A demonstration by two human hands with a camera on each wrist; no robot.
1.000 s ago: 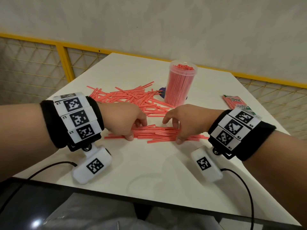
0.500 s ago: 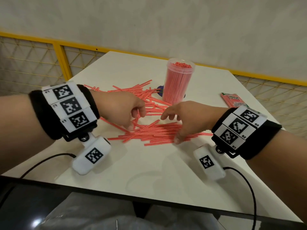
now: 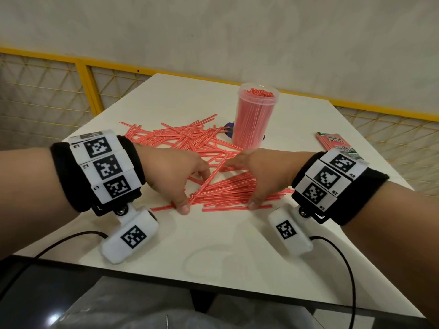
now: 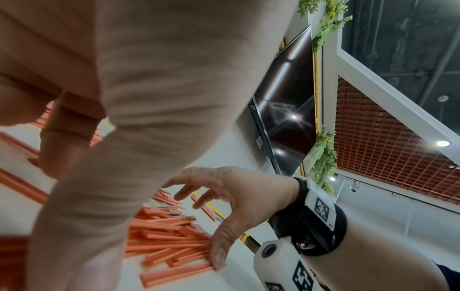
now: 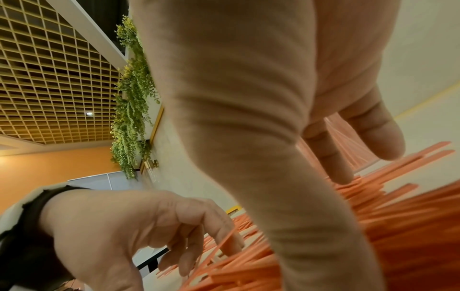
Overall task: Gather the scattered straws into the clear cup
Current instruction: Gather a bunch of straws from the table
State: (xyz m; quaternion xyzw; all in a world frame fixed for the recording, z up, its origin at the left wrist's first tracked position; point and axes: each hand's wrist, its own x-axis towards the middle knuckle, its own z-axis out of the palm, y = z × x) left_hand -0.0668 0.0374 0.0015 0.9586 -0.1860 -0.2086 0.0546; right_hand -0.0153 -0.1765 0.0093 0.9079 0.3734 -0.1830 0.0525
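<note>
Head view: high, facing forward and down over surface (image 3: 213,245), both hands and straw pile (image 3: 228,188) mid-frame. Wrist views: very near, low by surface, tilted up along own thumb toward opposite hand. All three share straw pile between hands.

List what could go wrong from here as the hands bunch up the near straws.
1. The straws in the near pile lie crossed, not parallel; squeezed between the left hand and right hand, some may slip out.
2. The clear cup already looks packed, so another bundle may not fit or may tip it.
</note>
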